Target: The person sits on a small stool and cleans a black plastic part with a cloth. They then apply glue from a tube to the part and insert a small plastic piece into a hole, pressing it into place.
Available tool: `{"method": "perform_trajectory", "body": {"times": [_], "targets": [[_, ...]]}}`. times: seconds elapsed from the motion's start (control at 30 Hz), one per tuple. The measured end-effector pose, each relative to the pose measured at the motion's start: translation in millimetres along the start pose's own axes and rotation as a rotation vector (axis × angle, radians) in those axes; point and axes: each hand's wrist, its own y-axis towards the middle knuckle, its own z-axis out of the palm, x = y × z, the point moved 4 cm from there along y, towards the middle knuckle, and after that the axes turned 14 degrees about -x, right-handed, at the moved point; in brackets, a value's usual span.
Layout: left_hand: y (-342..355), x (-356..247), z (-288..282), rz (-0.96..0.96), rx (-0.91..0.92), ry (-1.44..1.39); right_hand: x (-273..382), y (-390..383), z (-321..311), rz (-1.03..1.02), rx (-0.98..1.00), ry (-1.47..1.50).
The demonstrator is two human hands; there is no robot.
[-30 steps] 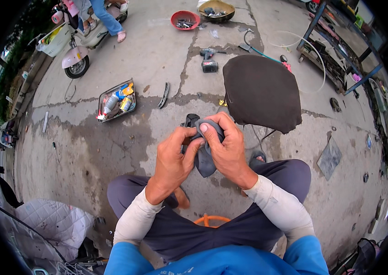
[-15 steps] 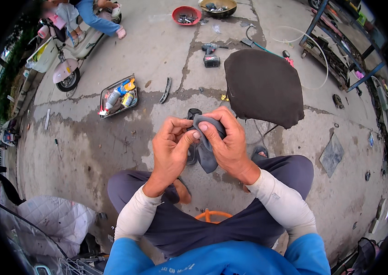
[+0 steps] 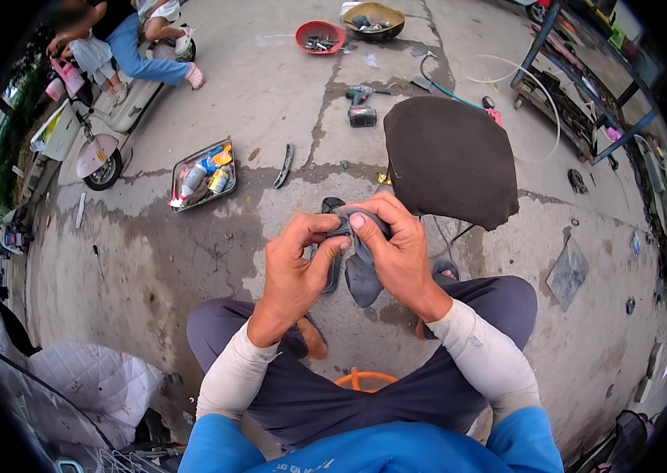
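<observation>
Head view: one limp, dark-grey, rubbery-looking sheet (image 3: 362, 284) hangs between the left hand (image 3: 294, 256) and right hand (image 3: 398, 256), each pinching it, thumb to bent fingers. Farther out, three containers: one dark-rimmed rectangular tray (image 3: 215, 197) of bottles (image 3: 192, 180), one round red bowl (image 3: 319, 50) of metal parts (image 3: 319, 41), one round brownish-yellow bowl (image 3: 380, 35) of loose grey pieces (image 3: 362, 20).

Ahead-left of the left hand (image 3: 294, 264), bottles (image 3: 191, 181) sit in a tray (image 3: 209, 199); ahead-right of the right hand (image 3: 398, 256) is a seat (image 3: 451, 162); beyond both hands, a drill (image 3: 362, 116) on the ground (image 3: 152, 260).
</observation>
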Motion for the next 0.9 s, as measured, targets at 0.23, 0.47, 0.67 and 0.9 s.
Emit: {"method": "perform_trajectory", "body": {"times": [0.23,0.47,0.67,0.9], "targets": [[0.9,-10.0,2.1,0.492,0.046,0.280,-21.1,2.7,5.1,0.483,0.046,0.353],[0.3,-0.1,0.6,0.256,-0.007,0.106,-14.6,10.7,-0.8,0.450,-0.148,0.355],[-0.6,10.4,4.7,0.054,-0.033,-0.081,-6.5,4.1,1.4,0.128,-0.082,0.013],[13.7,-2.9,6.1,0.071,-0.024,-0.299,-60.7,-0.1,7.7,0.625,-0.175,0.376]]}}
